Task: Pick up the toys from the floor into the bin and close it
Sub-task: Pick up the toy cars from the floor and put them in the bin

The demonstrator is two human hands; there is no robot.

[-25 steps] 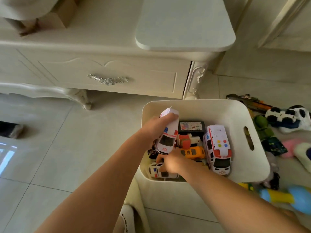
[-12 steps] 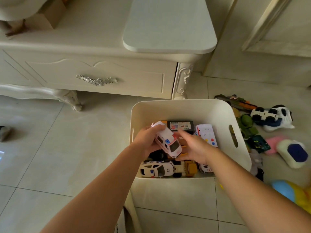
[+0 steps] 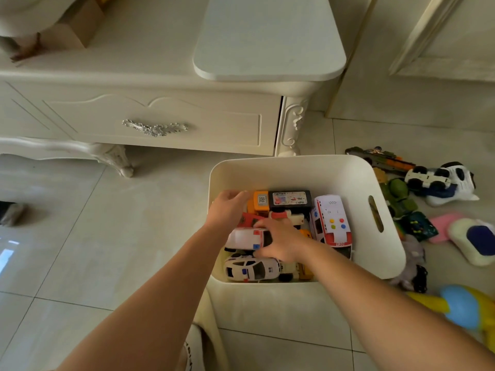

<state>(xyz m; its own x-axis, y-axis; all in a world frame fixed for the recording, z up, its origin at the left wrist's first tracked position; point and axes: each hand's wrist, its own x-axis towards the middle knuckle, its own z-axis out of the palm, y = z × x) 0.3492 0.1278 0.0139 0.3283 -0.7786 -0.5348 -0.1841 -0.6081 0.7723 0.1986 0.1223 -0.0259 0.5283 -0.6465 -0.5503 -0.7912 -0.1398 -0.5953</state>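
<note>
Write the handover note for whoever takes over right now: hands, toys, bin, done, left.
Left hand: open, over the left edge of the bin.
Right hand: grips the small ambulance inside the bin.
Done: several toy cars are in the bin.
Left: release the ambulance, gather the floor toys right of the bin, then close it.
</note>
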